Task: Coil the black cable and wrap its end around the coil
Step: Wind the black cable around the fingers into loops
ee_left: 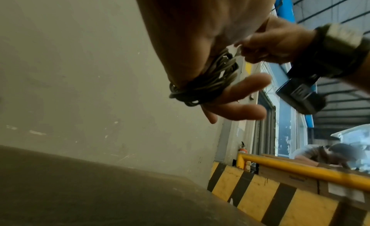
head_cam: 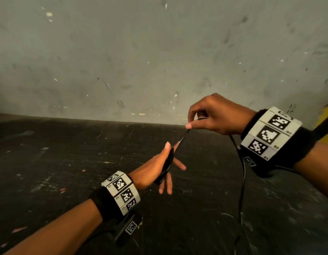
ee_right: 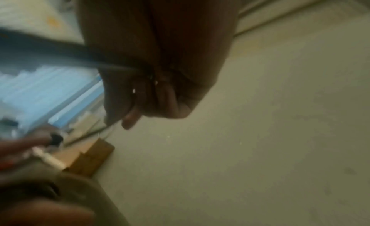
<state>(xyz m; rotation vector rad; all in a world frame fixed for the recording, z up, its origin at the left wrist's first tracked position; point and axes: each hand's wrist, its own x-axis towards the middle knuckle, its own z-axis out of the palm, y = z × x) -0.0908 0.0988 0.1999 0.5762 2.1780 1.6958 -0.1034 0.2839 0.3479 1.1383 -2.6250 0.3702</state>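
Observation:
The black cable is partly wound into a coil (head_cam: 166, 166) around my left hand (head_cam: 170, 162), whose fingers point forward and stay straight, thumb up beside the loops. In the left wrist view the coil (ee_left: 202, 85) crosses the base of the fingers (ee_left: 240, 87). My right hand (head_cam: 191, 124) is raised up and to the right of it and pinches the cable between thumb and forefinger. A short taut strand (head_cam: 181, 139) runs from the pinch down to the coil. The loose cable (head_cam: 242, 172) hangs from the right hand past the wrist to the bottom edge. The right wrist view is blurred.
A dark, scuffed table top (head_cam: 76, 162) lies beneath both hands, with a stained grey wall (head_cam: 159, 52) right behind it. A yellow-and-black striped barrier (ee_left: 260, 189) and a yellow rail (ee_left: 300, 169) stand to the right, with another person (ee_left: 330, 155) beyond them.

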